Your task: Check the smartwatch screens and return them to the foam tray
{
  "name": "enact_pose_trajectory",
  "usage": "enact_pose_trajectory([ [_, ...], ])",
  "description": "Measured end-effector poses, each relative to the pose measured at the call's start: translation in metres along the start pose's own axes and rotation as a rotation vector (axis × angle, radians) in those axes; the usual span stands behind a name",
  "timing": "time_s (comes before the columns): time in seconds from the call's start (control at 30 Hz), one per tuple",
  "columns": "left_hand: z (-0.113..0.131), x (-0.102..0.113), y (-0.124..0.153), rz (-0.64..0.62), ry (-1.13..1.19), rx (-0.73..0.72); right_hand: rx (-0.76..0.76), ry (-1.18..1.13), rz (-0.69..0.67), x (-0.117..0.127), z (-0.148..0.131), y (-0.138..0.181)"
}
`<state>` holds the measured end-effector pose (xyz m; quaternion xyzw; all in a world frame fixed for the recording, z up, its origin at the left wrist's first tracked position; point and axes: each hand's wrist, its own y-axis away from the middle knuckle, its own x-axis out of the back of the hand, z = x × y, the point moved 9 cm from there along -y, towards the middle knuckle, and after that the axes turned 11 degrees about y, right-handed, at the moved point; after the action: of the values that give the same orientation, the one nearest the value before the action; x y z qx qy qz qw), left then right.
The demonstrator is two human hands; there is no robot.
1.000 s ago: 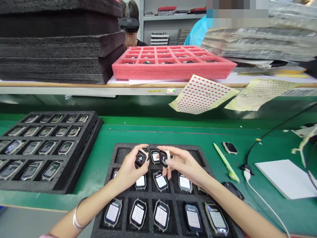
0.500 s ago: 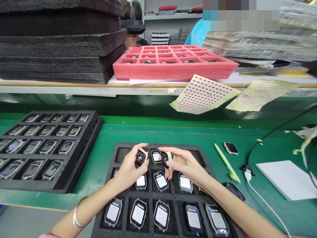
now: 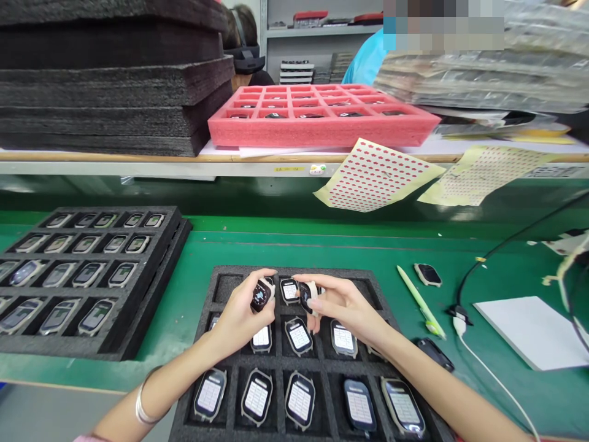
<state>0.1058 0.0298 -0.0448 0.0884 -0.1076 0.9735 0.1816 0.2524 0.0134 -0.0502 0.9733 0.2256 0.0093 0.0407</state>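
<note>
My left hand (image 3: 246, 301) is closed on a smartwatch (image 3: 261, 294) with a light case and a lit dark face, its fingers around the edges. A second smartwatch (image 3: 305, 296), tilted on its side, is pinched between the thumb and fingers of my right hand (image 3: 347, 304). Both are held just above a dark grey foam tray (image 3: 324, 393). In its compartments lie several watches with lit white screens, such as a watch (image 3: 300, 400) in the front row and a watch (image 3: 299, 336) in the row behind. My hands and forearms hide parts of the tray.
Left stands another foam tray (image 3: 110, 331) of watches. To the right lie a green pen (image 3: 416, 294), a loose watch (image 3: 427, 274), a white pad (image 3: 536, 331) and cables (image 3: 497, 383). A shelf above carries a pink foam tray (image 3: 322, 131) and stacked black foam (image 3: 101, 126). People are behind it.
Both hands keep hold of their watches in nearly the same place. The view has shifted very slightly, and a person behind the shelf has moved their head a little.
</note>
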Motion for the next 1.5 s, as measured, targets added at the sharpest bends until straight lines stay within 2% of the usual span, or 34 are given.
enact_pose_trajectory([
  [0.2, -0.0013, 0.0036, 0.0003, 0.042, -0.008, 0.030, -0.015, 0.052, -0.023, -0.0020, 0.0009, 0.0014],
  [0.47, -0.0028, 0.0044, -0.0011, 0.046, -0.054, 0.014, 0.003, 0.069, 0.023, 0.0008, -0.0022, 0.0008],
  [1.03, -0.0048, 0.0027, -0.0007, 0.017, -0.082, -0.004, -0.013, 0.107, -0.009, 0.0001, 0.0010, 0.0010],
  [1.27, -0.0060, 0.0032, -0.0009, 0.014, -0.068, 0.004, -0.040, 0.102, 0.042, 0.0030, 0.0011, 0.0011],
  [1.5, -0.0025, 0.0042, 0.0000, 0.030, -0.074, -0.006, -0.004, 0.084, 0.077, 0.0056, -0.0029, 0.0021],
])
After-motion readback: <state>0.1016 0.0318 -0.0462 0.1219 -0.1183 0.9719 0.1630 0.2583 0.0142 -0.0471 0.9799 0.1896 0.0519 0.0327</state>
